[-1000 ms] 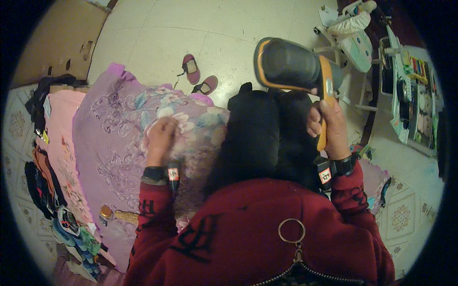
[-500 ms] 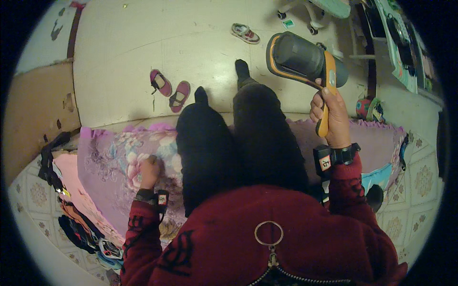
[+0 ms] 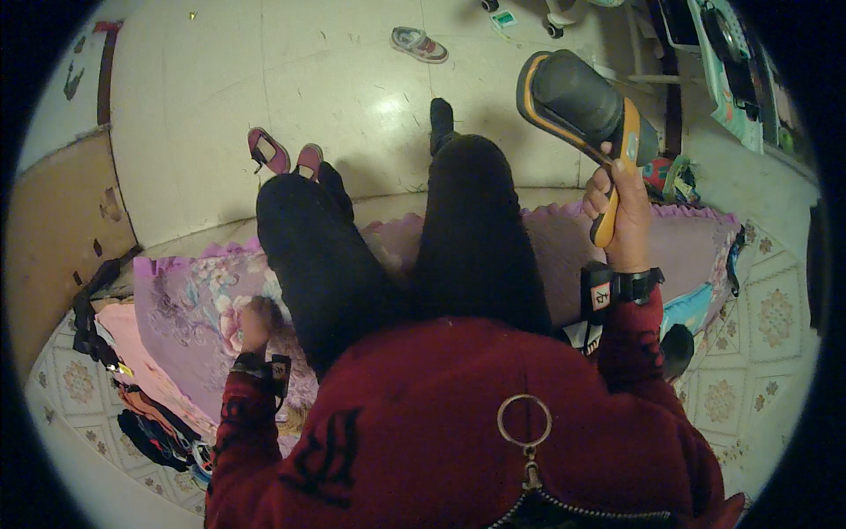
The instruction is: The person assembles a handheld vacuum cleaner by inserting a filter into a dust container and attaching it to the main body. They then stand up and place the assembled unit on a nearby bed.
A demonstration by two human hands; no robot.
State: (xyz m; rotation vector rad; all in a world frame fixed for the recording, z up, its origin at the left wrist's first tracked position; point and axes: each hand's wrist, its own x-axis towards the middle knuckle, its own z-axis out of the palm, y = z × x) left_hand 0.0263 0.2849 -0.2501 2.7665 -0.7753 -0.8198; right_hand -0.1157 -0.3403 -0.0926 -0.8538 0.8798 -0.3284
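Raised over the right side, a black handheld vacuum [image 3: 577, 93] with an orange trim and a grey, cup-like body points its broad head toward the far left. My right hand [image 3: 624, 207] is closed round its orange handle, and the vacuum hangs in the air, apart from the bed. On the left, my left hand [image 3: 256, 324] rests like a loose fist on the purple flowered bedspread [image 3: 181, 304], beside my left thigh. It is somewhat blurred, and nothing shows in it. Both wrists carry black straps with small boxes.
My dark-trousered legs [image 3: 476, 229] stretch over the bed edge to the tiled floor. Pink shoes [image 3: 271, 150] lie by my left foot; a single sneaker [image 3: 419, 44] sits farther off. Clothes [image 3: 154, 432] lie at the left. A desk-like shelf [image 3: 727, 79] stands at the far right.
My left leg has swung to the left, and my knees are wider apart. The vacuum is a little higher and farther right in my right hand. The view has shifted slightly.
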